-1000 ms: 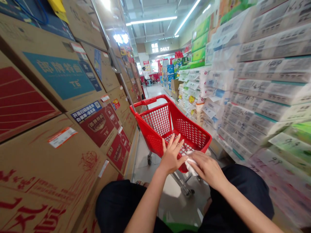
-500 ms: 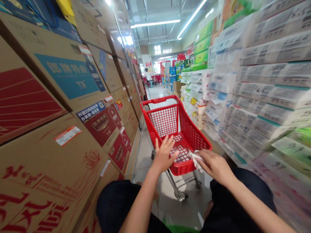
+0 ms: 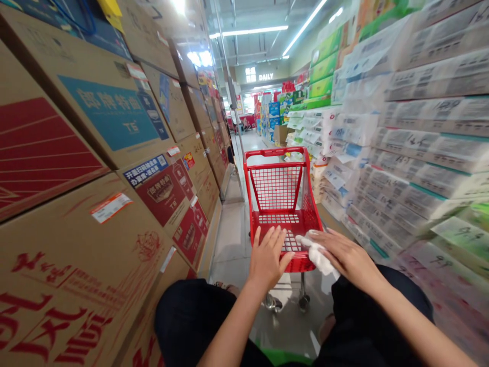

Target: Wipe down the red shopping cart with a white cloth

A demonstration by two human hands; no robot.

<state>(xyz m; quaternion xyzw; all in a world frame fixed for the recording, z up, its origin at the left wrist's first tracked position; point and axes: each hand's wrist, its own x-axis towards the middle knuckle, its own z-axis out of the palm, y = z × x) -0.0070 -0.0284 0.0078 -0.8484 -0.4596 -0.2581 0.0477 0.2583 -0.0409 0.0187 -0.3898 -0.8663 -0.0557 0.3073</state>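
Note:
A red plastic shopping cart (image 3: 280,191) with grid walls stands straight in front of my knees, its basket holding nothing. My left hand (image 3: 268,257) lies at the near left corner of the basket, fingers stretched out and spread, with nothing in it. At the near right corner, my right hand (image 3: 342,252) grips a crumpled white cloth (image 3: 321,257), which hangs below the fingers beside the red rim. Whether the cloth presses on the rim is hard to tell.
Stacked cardboard cartons (image 3: 110,120) wall the left side. On the right rise piles of wrapped paper packs (image 3: 424,122) with handwritten prices. A tiled floor (image 3: 229,234) runs down the aisle between them. A glass panel edge (image 3: 234,109) stands behind the cart's left.
The cart has turned from slanting to nearly straight and shifted slightly right. Both hands have moved a little right with it. More of the white cloth shows under my right hand.

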